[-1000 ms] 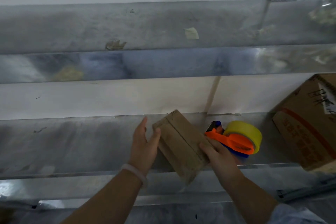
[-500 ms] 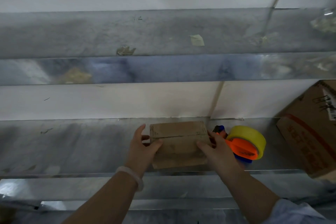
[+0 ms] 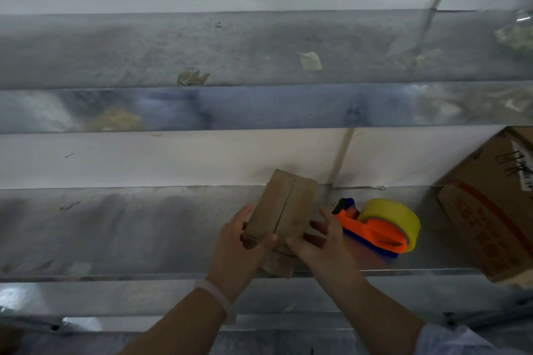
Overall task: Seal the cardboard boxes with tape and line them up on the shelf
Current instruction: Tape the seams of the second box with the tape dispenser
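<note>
A person's two hands hold a small cardboard box (image 3: 284, 210) over the front part of a metal shelf (image 3: 115, 225), its near end reaching to the shelf's front lip. Whether it rests on the metal or is held just clear of it cannot be told.

The box lies lengthwise away from the person, with its far end leaning a little to the right. Its top seam (image 3: 284, 204) runs along the same line, and no tape is visible over it.

The left hand (image 3: 236, 248) grips the near left corner, thumb curled over the top face and fingers (image 3: 248, 210) up the left side. The right hand (image 3: 323, 242) meets the near right corner with its fingers spread and fairly straight, steadying rather than clutching.

The box sits between the two palms, forward of both wrists. The seam opens away from the fingers toward the back wall.

A tape dispenser (image 3: 377, 230) with a yellow roll lies on the shelf just beside the right hand, the nearer of the two to it. A large cardboard box (image 3: 490, 210) stands farther right. Sealing appears to be the step in hand, and a strip would likely have to follow the seam lengthwise.
</note>
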`<action>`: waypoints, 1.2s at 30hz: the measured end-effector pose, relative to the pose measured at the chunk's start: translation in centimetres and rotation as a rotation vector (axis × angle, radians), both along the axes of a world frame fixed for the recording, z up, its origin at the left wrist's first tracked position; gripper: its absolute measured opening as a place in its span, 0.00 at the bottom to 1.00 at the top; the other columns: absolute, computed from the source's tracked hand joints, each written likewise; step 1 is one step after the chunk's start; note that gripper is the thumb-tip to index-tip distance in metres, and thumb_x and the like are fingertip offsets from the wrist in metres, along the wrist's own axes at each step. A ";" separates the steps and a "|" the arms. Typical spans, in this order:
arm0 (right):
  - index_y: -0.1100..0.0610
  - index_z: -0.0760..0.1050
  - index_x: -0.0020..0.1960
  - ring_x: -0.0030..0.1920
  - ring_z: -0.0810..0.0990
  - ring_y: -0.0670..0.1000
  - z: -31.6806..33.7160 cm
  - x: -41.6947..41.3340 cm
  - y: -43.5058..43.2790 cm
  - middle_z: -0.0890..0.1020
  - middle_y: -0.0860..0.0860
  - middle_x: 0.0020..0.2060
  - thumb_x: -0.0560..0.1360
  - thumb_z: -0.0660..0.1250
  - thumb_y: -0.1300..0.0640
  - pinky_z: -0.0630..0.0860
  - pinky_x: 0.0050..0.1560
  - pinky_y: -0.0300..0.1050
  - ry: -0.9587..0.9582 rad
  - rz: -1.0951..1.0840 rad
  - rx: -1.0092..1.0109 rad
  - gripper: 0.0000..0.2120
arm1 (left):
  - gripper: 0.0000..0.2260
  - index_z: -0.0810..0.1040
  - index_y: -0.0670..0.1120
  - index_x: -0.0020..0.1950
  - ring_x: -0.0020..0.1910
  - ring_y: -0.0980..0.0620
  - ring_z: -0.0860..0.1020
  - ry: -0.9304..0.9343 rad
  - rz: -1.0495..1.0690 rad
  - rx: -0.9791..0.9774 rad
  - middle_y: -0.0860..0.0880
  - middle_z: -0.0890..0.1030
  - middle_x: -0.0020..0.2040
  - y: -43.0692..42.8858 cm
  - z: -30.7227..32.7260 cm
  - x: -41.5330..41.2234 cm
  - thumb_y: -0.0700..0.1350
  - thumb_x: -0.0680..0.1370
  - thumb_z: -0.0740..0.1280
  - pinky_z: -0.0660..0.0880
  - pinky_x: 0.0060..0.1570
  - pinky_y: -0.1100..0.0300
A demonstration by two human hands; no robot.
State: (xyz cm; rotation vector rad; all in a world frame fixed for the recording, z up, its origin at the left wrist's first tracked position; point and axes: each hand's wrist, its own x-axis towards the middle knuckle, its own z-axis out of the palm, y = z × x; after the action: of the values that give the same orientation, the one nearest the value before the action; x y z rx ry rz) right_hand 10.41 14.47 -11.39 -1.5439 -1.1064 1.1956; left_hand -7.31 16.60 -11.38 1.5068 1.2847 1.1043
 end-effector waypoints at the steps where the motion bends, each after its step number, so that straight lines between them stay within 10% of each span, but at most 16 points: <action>1: 0.38 0.57 0.70 0.59 0.76 0.42 -0.1 -0.1 0.1 0.72 0.38 0.59 0.60 0.78 0.42 0.77 0.58 0.47 -0.003 0.007 0.025 0.45 | 0.24 0.70 0.69 0.61 0.51 0.60 0.80 0.016 -0.029 -0.012 0.59 0.81 0.53 -0.1 0.0 0.3 0.61 0.67 0.74 0.79 0.46 0.65; 7: 0.35 0.67 0.58 0.59 0.77 0.40 0.8 2.3 1.0 0.76 0.39 0.59 0.71 0.75 0.55 0.76 0.58 0.40 -0.067 0.098 0.127 0.25 | 0.38 0.64 0.55 0.73 0.56 0.49 0.77 0.167 0.016 -0.091 0.45 0.75 0.59 -0.1 -0.9 1.6 0.57 0.67 0.76 0.78 0.54 0.50; 12: 0.44 0.72 0.64 0.61 0.72 0.45 2.9 9.4 1.4 0.76 0.45 0.59 0.74 0.67 0.55 0.68 0.63 0.43 -0.688 -0.225 0.428 0.19 | 0.38 0.64 0.57 0.71 0.57 0.50 0.74 0.191 0.051 -0.148 0.48 0.70 0.62 -0.3 -0.1 2.8 0.63 0.64 0.74 0.78 0.56 0.50; 18: 0.50 0.68 0.71 0.64 0.72 0.55 2.2 16.3 2.2 0.74 0.55 0.67 0.81 0.58 0.49 0.67 0.61 0.46 -0.633 -0.080 -0.209 0.19 | 0.15 0.75 0.59 0.59 0.52 0.61 0.74 0.235 0.078 0.326 0.61 0.74 0.53 -0.7 4.5 5.6 0.57 0.72 0.68 0.71 0.51 0.71; 22: 0.49 0.74 0.62 0.51 0.77 0.53 1.5 15.7 1.0 0.80 0.54 0.55 0.80 0.60 0.48 0.69 0.50 0.45 -0.641 -0.092 -0.122 0.14 | 0.08 0.78 0.63 0.55 0.47 0.64 0.80 -0.026 -0.305 -0.361 0.60 0.82 0.48 -1.3 5.6 12.0 0.55 0.77 0.66 0.75 0.45 0.68; 26: 0.47 0.75 0.60 0.51 0.77 0.51 1.2 14.6 -0.5 0.80 0.50 0.51 0.78 0.63 0.49 0.71 0.51 0.44 -0.656 -0.079 -0.026 0.11 | 0.13 0.80 0.47 0.52 0.46 0.50 0.81 -0.349 -0.229 -0.976 0.48 0.84 0.46 -0.8 3.3 17.5 0.55 0.80 0.63 0.75 0.55 0.53; 31: 0.48 0.75 0.65 0.59 0.74 0.48 0.6 13.7 -2.3 0.78 0.45 0.58 0.76 0.68 0.49 0.66 0.62 0.40 -0.828 -0.004 0.160 0.18 | 0.12 0.78 0.43 0.58 0.47 0.45 0.83 -0.540 -0.071 -0.984 0.41 0.84 0.51 0.0 1.4 19.8 0.49 0.80 0.64 0.79 0.49 0.50; 36: 0.42 0.74 0.62 0.61 0.76 0.44 0.6 15.2 -2.8 0.78 0.46 0.62 0.80 0.59 0.48 0.74 0.58 0.39 -0.263 -0.254 0.067 0.12 | 0.12 0.78 0.46 0.58 0.52 0.43 0.82 -0.446 -0.178 -0.873 0.43 0.84 0.52 -0.6 1.6 18.3 0.50 0.78 0.66 0.77 0.57 0.44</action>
State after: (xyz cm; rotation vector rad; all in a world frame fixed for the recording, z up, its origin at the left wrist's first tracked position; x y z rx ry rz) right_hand 25.56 11.62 -10.81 -1.7651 -1.0665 0.7942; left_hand 10.95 16.01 -9.80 0.6532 1.0703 0.5749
